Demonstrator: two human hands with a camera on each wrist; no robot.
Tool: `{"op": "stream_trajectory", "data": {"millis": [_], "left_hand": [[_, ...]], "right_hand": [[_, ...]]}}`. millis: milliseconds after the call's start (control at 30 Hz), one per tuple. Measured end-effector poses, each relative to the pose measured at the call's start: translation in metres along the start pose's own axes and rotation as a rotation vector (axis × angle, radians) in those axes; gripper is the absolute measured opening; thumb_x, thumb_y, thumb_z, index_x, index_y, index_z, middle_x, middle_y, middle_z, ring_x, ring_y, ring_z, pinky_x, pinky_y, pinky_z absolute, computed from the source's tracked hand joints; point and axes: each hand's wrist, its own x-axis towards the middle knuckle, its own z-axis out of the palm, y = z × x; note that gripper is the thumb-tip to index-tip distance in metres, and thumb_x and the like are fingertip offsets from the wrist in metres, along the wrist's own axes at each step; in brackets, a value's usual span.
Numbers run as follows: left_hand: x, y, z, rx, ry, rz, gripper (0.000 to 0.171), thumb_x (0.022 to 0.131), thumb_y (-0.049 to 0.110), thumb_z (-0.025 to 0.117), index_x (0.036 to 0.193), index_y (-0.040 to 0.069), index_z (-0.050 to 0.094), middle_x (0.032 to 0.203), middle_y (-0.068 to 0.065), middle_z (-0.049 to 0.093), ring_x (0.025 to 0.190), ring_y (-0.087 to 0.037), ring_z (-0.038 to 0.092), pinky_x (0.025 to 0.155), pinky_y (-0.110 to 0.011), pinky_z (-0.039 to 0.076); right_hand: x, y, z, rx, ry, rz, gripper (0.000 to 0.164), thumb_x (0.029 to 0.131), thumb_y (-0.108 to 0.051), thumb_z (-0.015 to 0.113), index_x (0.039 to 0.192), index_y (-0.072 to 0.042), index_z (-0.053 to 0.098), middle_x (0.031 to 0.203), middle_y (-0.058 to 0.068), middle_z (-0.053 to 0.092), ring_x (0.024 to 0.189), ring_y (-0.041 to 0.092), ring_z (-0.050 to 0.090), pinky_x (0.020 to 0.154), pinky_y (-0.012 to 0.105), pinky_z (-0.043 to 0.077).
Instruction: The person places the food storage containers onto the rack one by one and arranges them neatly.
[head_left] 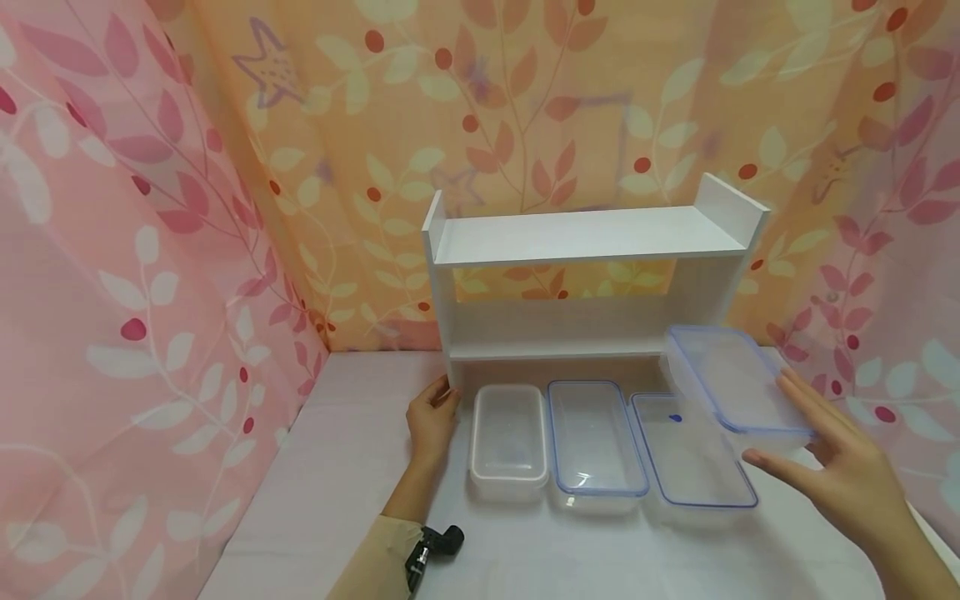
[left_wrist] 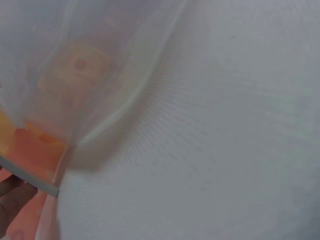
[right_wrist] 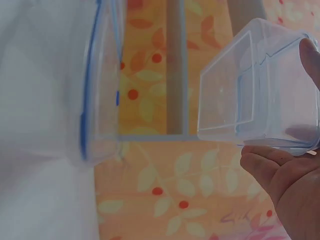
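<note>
1. A person's right hand [head_left: 847, 462] holds a raised clear container [head_left: 738, 379] with a blue rim near the right end of a white shelf unit [head_left: 592, 237], the container tilted and overlapping a corner of the row below as seen from the head

2. The right fingers [right_wrist: 270, 167] are spread wide from the thumb, bracing the raised clear container between them; the right wrist view shows the thumb on one side and the fingers on the other

3. At the opposite end, the left hand [head_left: 433, 421] grips the lower edge of the shelf unit's left side panel [head_left: 441, 308], its fingers [left_wrist: 17, 200] bent close at the panel edge

4. Three more containers line up on the pale surface [head_left: 337, 500] before the shelf unit: a white-rimmed container [head_left: 510, 433] at left, a blue-rimmed container [head_left: 596, 437] in the middle, and another blue-rimmed one [head_left: 697, 462] at right, beneath the raised one

5. A black device [head_left: 431, 550] sits at the left wrist by a tan sleeve [head_left: 375, 558], while leaf-patterned curtains in orange [head_left: 525, 108] and pink [head_left: 112, 250] hang around the scene
</note>
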Motion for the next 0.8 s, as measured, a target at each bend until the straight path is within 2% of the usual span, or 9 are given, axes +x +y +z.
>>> {"op": "stream_trajectory", "data": {"millis": [133,367,500,800], "left_hand": [[0.000,0.000,0.001,0.002,0.006,-0.003,0.033,0.091,0.009,0.078,0.124,0.010,0.075,0.121,-0.011,0.074,0.106,-0.027,0.073,0.076,-0.020,0.058],[0.002,0.000,0.003,0.026,0.009,0.007,0.033,0.091,0.009,0.078,0.124,0.011,0.075,0.121,-0.011,0.075,0.106,-0.028,0.073,0.081,-0.026,0.060],[0.003,-0.001,0.005,0.035,0.013,0.003,0.034,0.091,0.008,0.078,0.124,0.012,0.075,0.121,-0.010,0.075,0.106,-0.027,0.074,0.083,-0.026,0.060],[0.005,-0.003,0.006,0.021,0.009,0.006,0.033,0.090,0.009,0.078,0.123,0.010,0.075,0.120,-0.011,0.075,0.104,-0.027,0.074,0.082,-0.023,0.059]], "right_hand": [[0.009,-0.012,0.003,0.009,-0.007,-0.037,0.102,0.069,0.006,0.091,0.157,-0.017,0.044,0.167,-0.002,0.032,0.134,-0.016,0.039,0.091,-0.003,0.036],[0.024,-0.034,0.006,0.015,-0.029,-0.098,0.103,0.066,0.006,0.093,0.155,-0.016,0.046,0.165,-0.001,0.037,0.145,-0.006,0.034,0.091,-0.002,0.037],[0.033,-0.047,0.008,-0.007,-0.053,-0.116,0.101,0.067,0.000,0.094,0.155,-0.019,0.047,0.164,-0.005,0.039,0.144,-0.009,0.033,0.091,-0.002,0.036],[0.049,-0.067,0.016,-0.002,-0.068,-0.137,0.101,0.068,-0.003,0.095,0.155,-0.022,0.047,0.161,0.000,0.043,0.137,-0.014,0.039,0.091,-0.001,0.037]]}}
